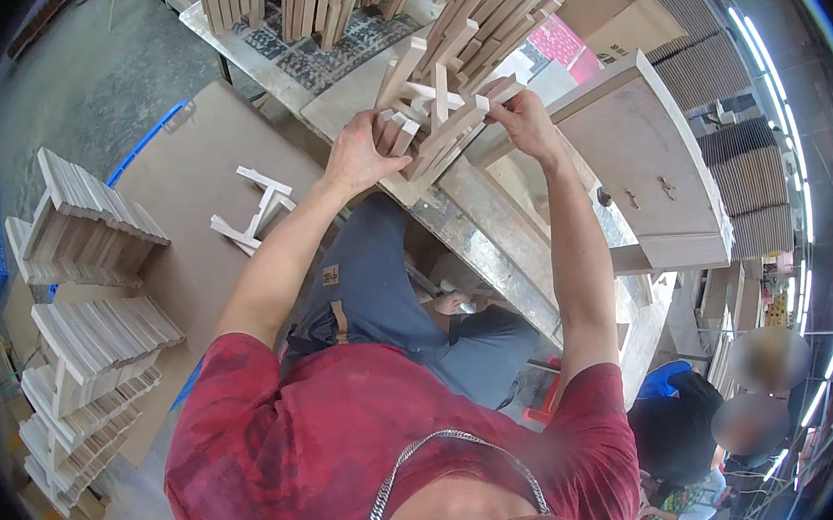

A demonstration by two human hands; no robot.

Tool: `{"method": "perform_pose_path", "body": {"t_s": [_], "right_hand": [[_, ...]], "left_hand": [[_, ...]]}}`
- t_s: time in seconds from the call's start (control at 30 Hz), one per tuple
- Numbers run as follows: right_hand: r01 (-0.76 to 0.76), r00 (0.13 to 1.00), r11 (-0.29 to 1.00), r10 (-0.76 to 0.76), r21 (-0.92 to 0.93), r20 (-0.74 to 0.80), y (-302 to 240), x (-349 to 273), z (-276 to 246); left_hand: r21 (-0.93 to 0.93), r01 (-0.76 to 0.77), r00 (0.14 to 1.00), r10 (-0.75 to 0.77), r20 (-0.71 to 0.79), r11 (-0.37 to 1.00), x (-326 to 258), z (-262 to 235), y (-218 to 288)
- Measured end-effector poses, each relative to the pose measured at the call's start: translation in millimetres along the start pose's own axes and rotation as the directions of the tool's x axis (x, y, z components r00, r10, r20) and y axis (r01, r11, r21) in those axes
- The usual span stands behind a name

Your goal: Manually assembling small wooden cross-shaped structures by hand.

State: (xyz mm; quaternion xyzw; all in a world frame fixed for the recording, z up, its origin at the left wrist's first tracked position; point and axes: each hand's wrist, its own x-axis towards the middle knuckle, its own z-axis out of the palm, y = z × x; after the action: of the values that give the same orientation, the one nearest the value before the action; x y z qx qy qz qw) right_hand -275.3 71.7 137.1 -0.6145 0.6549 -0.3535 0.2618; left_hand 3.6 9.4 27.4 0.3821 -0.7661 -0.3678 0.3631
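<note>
I see the wooden frame (452,131) by the tabletop's (479,240) near edge, its longest stick slanting away from that edge, to the right. My left hand (360,153) curls round its ends; my right hand (525,120) pinches one stick. It looks half-made. Stacked frames (106,332) seem done; loose sticks (486,31) are left.

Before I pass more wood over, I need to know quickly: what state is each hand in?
Left hand: closed around wooden pieces, fingers partly hidden.
Right hand: closed, fingertips on a pale wooden bar.
</note>
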Motion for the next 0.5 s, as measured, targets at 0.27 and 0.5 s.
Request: {"method": "perform_pose_path", "body": {"t_s": [0.27,0.5], "right_hand": [[-0.084,0.995,0.985,0.074,-0.148,-0.069,-15,-3,6],[-0.183,0.966,0.891,0.241,-0.415,0.092,-50,-6,-2]], "left_hand": [[0.003,0.039,0.999,-0.039,0.022,0.999,-3,-1,0],[-0.022,0.063,0.998,-0.063,0.014,0.998,-8,0,-5]]}}
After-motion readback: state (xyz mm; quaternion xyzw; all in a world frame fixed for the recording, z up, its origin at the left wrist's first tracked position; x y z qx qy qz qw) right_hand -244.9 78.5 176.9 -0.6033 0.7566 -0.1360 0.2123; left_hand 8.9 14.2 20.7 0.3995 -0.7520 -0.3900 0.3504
